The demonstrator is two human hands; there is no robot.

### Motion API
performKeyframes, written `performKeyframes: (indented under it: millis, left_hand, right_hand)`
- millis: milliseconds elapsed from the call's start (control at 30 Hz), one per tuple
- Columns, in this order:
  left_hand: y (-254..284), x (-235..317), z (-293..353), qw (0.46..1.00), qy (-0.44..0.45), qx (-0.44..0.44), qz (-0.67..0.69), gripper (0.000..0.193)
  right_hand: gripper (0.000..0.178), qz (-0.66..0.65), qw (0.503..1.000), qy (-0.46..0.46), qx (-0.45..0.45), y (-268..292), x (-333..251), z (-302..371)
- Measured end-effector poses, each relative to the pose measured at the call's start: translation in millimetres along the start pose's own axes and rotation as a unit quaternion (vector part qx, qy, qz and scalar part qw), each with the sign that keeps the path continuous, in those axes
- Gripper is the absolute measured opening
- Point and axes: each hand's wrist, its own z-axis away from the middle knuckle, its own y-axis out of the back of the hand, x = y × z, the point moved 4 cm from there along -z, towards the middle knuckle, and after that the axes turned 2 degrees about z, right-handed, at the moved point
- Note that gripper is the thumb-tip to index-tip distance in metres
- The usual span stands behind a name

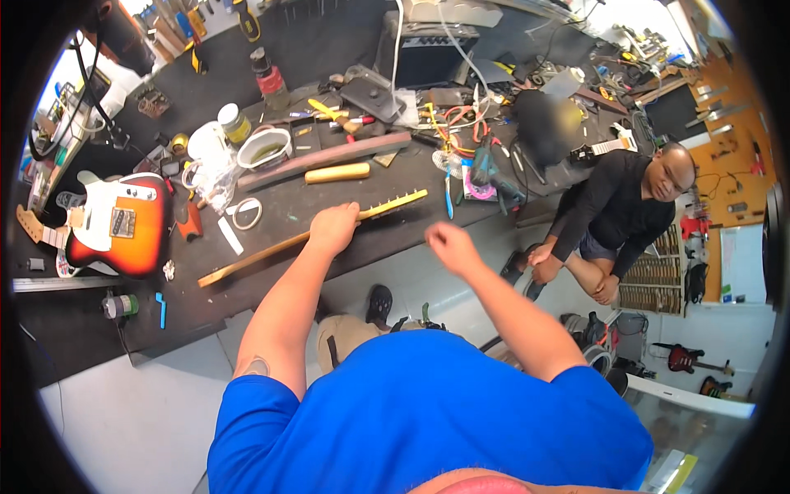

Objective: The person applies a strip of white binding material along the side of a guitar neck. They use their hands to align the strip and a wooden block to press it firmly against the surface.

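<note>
A guitar neck (263, 253) of pale wood lies aslant near the front edge of the workbench, its headstock with a row of tuner posts (395, 202) toward the right. Around its upper part my left hand (333, 229) is closed, holding it on the bench. Off the front edge, to the right of the headstock, my right hand (453, 249) hangs in the air with its fingers curled in. Whatever it may hold is hidden. Behind the neck are a yellow wooden stick (337, 173) and a roll of tape (247, 214).
A sunburst electric guitar body (123, 224) lies at the left. A long dark wooden bar (329, 160), a white tub (265, 148), a jar (234, 123) and scissors (480, 128) crowd the bench's back. At the right sits another person (621, 198), hands near the knee.
</note>
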Motion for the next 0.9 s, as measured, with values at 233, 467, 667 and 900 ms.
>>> performKeyframes:
  millis: [233,467,667,900]
  left_hand:
    - [2.3,5.2,1.3,0.999,-0.019,0.025,-0.025,0.018]
    - [-1.5,7.3,-2.0,0.999,-0.031,0.035,0.001,0.019]
    - [4.9,-0.9,0.9,0.999,-0.02,0.041,0.01,0.019]
    - [-1.2,3.5,-12.1,1.0,-0.004,-0.013,0.002,0.021]
  right_hand:
    - [0.019,0.207,0.969,0.135,-0.021,-45.6,-90.8,-191.8]
    - [0.017,0.366,0.9,0.21,-0.107,-119.5,-66.3,-234.5]
    - [0.02,0.354,0.9,0.191,-0.17,-48.8,-25.7,-232.4]
    - [0.04,0.199,0.951,-0.077,-0.225,-8.6,61.2,-212.4]
